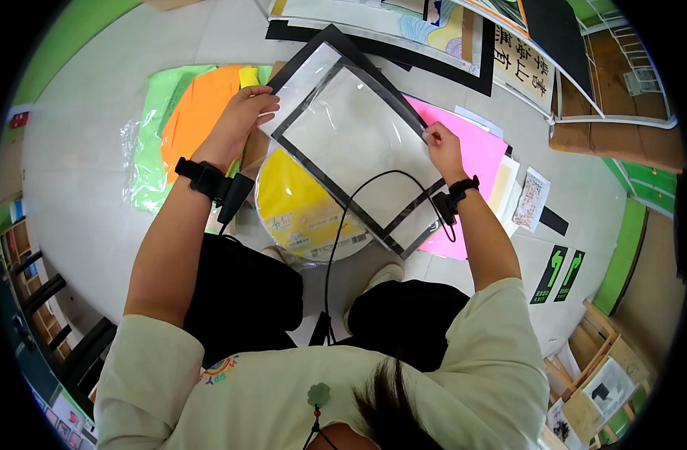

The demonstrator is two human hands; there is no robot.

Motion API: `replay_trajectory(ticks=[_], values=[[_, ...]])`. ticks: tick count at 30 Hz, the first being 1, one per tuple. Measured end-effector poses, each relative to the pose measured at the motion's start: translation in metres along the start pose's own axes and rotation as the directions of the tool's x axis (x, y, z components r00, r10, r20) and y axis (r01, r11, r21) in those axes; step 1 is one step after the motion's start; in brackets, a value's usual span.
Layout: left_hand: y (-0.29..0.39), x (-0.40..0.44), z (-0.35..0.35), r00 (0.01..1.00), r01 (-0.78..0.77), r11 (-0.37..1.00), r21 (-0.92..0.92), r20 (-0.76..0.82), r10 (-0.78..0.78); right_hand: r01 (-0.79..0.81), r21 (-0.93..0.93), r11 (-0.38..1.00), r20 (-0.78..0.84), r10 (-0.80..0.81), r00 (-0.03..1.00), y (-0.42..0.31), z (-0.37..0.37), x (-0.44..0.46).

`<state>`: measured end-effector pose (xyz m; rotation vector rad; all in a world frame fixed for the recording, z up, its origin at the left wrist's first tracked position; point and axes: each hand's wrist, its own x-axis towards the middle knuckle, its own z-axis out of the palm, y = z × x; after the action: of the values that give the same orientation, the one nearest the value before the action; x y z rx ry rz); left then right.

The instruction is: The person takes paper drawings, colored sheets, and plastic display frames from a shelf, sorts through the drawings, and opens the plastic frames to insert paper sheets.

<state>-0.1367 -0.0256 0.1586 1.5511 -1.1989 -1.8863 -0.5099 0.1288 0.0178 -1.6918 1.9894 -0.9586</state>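
Both my hands hold up a black-bordered picture frame sheet (381,79) with a pale middle and shiny clear plastic over it, tilted across my front. My left hand (253,114) grips its left edge, with the fingers lying over the plastic. At the right edge, my right hand (442,141) pinches the black border between thumb and fingers. Just below the sheet, a round yellow and white pack (291,199) in clear plastic rests on the floor, partly covered. Behind my left hand lie orange (201,109) and green (154,135) packs in plastic.
Pink sheets (474,154) and a printed card (532,199) lie on the floor to the right. Framed pictures (463,67) and a white wire rack (621,118) stand ahead. Green exit signs (558,274) mark the floor. A black cable (336,247) hangs before me.
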Motion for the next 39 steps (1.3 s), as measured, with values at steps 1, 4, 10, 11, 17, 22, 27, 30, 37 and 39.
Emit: replay_trajectory(ticks=[1,4,10,11,17,22,27,30,37,39], values=[[0.001,-0.001,0.0,1.0,-0.012,1.0,0.018,0.004,0.012,-0.091,0.072,0.993,0.022,0.09,0.996,-0.008,-0.001,0.0],[0.002,-0.001,0.0,0.999,-0.048,0.997,0.055,0.006,0.047,-0.19,0.231,0.954,0.067,0.179,0.982,-0.029,-0.003,0.008],[0.013,-0.01,0.009,0.945,-0.173,0.912,0.372,-0.2,0.26,-0.132,0.49,0.862,0.14,0.071,0.988,-0.1,-0.041,0.033],[0.018,-0.011,0.007,0.951,-0.208,0.922,0.326,-0.153,0.269,-0.102,0.531,0.841,0.139,0.032,0.99,-0.112,-0.047,0.036],[0.064,-0.029,0.008,0.797,-0.481,0.699,0.528,-0.069,0.6,-0.112,0.633,0.766,0.126,0.041,0.991,-0.131,-0.065,0.037],[0.116,-0.087,0.04,0.597,-0.675,0.49,0.552,0.018,0.802,-0.031,0.371,0.928,0.291,-0.085,0.953,-0.163,-0.08,0.039],[0.143,-0.107,0.047,0.35,-0.759,0.23,0.608,0.083,0.933,-0.178,0.213,0.961,0.282,0.114,0.953,-0.189,-0.091,0.051],[0.15,-0.109,0.036,0.324,-0.797,0.235,0.557,0.065,0.944,-0.159,0.227,0.961,0.191,0.116,0.975,-0.203,-0.102,0.056],[0.156,-0.093,0.0,-0.019,-0.589,0.338,0.734,-0.43,0.903,-0.329,0.335,0.883,0.091,0.317,0.944,-0.252,-0.129,0.051],[0.144,-0.079,-0.018,0.215,-0.65,0.495,0.576,-0.484,0.848,-0.199,0.543,0.816,0.003,0.235,0.972,-0.248,-0.116,0.051]])
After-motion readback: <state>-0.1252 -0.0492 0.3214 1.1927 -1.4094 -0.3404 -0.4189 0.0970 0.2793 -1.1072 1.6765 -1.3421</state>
